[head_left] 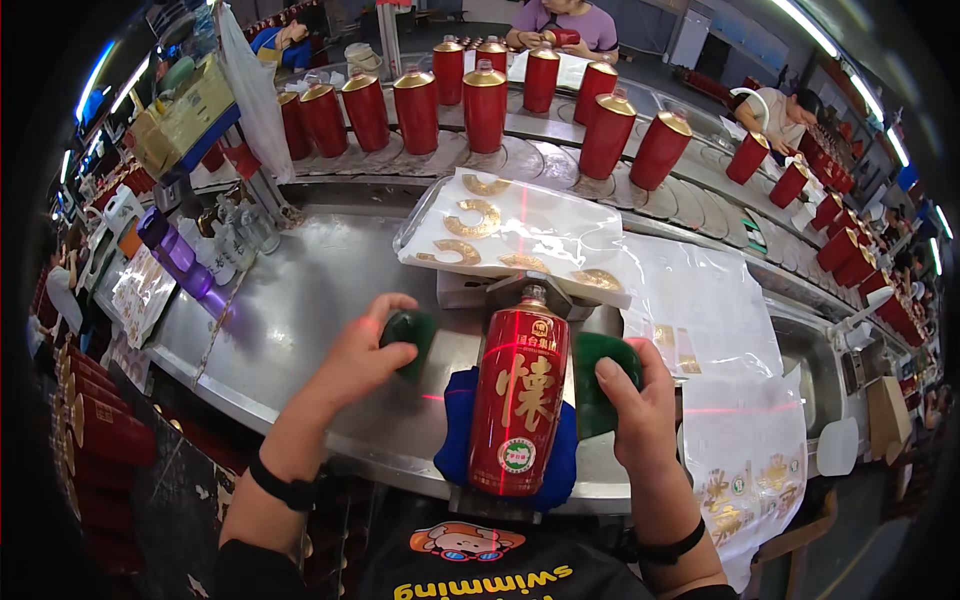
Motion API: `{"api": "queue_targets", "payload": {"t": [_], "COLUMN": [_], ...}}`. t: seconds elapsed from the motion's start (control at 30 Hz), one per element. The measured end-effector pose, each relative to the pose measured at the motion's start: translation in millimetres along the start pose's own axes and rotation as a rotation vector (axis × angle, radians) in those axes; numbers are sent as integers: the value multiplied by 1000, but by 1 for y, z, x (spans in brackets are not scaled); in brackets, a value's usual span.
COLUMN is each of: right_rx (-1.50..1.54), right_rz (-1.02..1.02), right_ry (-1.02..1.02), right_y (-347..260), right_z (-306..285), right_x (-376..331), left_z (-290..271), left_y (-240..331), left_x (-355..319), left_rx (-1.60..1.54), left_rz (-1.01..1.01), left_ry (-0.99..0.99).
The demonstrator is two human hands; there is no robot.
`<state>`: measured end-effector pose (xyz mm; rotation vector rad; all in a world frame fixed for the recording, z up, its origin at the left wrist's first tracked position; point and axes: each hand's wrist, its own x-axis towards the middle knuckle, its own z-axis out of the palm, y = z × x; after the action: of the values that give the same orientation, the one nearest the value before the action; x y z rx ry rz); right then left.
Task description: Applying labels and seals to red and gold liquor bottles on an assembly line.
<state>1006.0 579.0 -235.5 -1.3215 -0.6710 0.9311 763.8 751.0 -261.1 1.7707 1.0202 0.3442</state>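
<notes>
Red bottle [519, 400] lies on its back on a blue cradle [456, 435] at the near edge of the steel counter [300, 300], neck pointing away, between the two hands and touched by neither. Left hand [355, 358] has its grip closed around a green pad [411, 338] just left of the bottle; right hand [637, 405] clasps another green pad [595, 365] just beside the bottle's right flank.

Bottle [518, 398] lies on cradle [455, 440] between left hand [362, 352] and right hand [635, 405]; label sheet [510, 235] behind, conveyor [560, 160] beyond.
</notes>
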Motion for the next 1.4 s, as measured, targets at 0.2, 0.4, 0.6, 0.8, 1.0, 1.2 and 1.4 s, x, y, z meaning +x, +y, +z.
{"api": "queue_targets", "payload": {"t": [0.2, 0.4, 0.6, 0.8, 1.0, 1.2, 1.4], "right_rx": [-241, -120, -408, -313, -410, -287, -400], "right_rz": [-239, -78, -286, -177, -207, -144, -253], "right_ry": [-1, 97, -10, 72, 42, 92, 112], "right_y": [17, 36, 20, 26, 42, 39, 45], "right_z": [32, 2, 29, 16, 13, -2, 7], "right_x": [11, -6, -42, -63, -73, -70, -46], "left_z": [72, 74, 87, 91, 111, 100, 99], "left_y": [57, 20, 34, 28, 8, 19, 18], "left_x": [-14, -37, -68, -91, -95, -95, -71], "left_rx": [-408, -861, -245, -814, -731, -855, -648], "left_rz": [279, 103, 354, 157, 231, 217, 222], "left_ry": [28, 108, 135, 161, 138, 158, 232]}}
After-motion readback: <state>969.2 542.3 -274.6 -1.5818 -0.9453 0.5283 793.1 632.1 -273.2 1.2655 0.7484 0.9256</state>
